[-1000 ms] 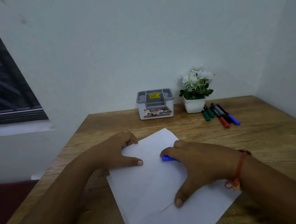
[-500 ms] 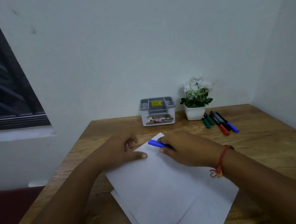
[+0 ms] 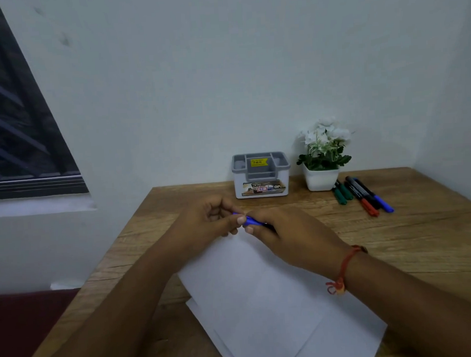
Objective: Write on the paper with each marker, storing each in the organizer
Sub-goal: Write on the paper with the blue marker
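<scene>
White sheets of paper (image 3: pixel 262 299) lie on the wooden desk (image 3: pixel 409 237) in front of me. A blue marker (image 3: pixel 251 220) is held above the paper's far corner. My right hand (image 3: pixel 292 235) grips its body, and my left hand (image 3: pixel 212 220) pinches its blue cap end. Only a short blue stretch shows between the hands. The grey and white organizer (image 3: pixel 261 175) stands at the back against the wall, its compartments looking empty. Several more markers (image 3: pixel 363 196), green, red, black and blue, lie at the back right.
A white pot of white flowers (image 3: pixel 322 157) stands between the organizer and the loose markers. The desk's left edge runs diagonally past my left forearm. A wall closes the back and right; a dark window (image 3: pixel 16 129) is at the left.
My right hand lifted the blue marker off the paper and carried it toward the far corner. My left hand left the sheet and closed on the marker's cap end.
</scene>
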`<state>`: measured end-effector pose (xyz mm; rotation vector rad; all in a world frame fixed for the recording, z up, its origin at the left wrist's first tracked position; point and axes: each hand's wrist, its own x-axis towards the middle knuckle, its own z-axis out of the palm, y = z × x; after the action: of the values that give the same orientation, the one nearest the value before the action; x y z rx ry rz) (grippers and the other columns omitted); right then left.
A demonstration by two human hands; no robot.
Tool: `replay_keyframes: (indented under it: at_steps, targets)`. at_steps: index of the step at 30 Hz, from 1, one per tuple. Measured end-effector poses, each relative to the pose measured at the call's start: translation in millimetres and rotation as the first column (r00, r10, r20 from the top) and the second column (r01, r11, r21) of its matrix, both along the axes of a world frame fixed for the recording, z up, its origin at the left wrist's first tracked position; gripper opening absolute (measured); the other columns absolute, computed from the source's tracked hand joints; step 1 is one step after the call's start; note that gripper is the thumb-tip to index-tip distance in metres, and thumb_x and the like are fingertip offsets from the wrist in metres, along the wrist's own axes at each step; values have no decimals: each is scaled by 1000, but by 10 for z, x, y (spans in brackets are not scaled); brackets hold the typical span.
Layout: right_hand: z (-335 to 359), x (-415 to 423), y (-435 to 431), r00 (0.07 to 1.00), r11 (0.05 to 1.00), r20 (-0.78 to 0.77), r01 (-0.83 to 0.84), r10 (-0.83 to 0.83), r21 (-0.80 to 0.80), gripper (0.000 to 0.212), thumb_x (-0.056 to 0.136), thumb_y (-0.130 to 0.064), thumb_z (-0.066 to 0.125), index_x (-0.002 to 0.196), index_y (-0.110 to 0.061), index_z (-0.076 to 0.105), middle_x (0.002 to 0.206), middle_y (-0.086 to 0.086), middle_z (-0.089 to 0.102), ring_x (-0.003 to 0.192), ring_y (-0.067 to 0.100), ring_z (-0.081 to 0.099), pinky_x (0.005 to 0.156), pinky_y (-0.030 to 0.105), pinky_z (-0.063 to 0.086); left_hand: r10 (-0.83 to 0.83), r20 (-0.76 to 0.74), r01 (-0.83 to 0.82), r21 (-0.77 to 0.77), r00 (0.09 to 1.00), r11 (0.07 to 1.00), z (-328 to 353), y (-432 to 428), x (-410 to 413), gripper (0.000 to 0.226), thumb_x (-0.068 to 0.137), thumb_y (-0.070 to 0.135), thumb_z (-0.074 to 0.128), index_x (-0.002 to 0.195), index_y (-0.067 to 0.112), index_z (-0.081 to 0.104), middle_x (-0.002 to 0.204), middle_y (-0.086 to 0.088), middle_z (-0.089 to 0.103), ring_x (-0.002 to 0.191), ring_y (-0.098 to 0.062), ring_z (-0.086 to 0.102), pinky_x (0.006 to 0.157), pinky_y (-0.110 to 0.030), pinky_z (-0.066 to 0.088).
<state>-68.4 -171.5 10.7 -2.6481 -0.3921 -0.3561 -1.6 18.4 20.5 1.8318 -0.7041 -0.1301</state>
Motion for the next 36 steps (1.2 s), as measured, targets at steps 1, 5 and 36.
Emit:
replay_keyframes:
  at_steps: [1, 5, 36]
  targets:
    - [4, -6, 7, 1000, 1000, -10, -10, 10, 7, 22, 102, -47, 45, 92, -32, 59, 76, -12, 59, 72, 9, 55, 64, 36, 46, -13, -19, 13, -13, 1000, 1000, 10, 2, -6, 12, 85, 12, 72, 95, 5, 69, 86, -13, 73, 72, -14, 66, 69, -25, 55]
    - [30, -76, 39, 989, 991, -144, -3, 23, 136, 18, 107, -33, 41, 91, -41, 45, 77, -10, 57, 66, 4, 50, 60, 26, 38, 13, -136, -30, -129, 991, 991, 62, 103, 26, 7, 87, 13, 69, 91, 7, 70, 78, -7, 66, 71, -14, 59, 70, -24, 52]
    - [-353, -91, 136, 990, 972, -26, -134, 141, 195, 16, 94, -41, 67, 97, -34, 52, 86, -15, 64, 82, 6, 63, 70, 18, 50, -222, -185, 266, 864, 957, 428, 153, 243, -11, 98, 71, 33, 85, 137, 53, 17, 105, 31, 36, 104, 1, 42, 93, -19, 36]
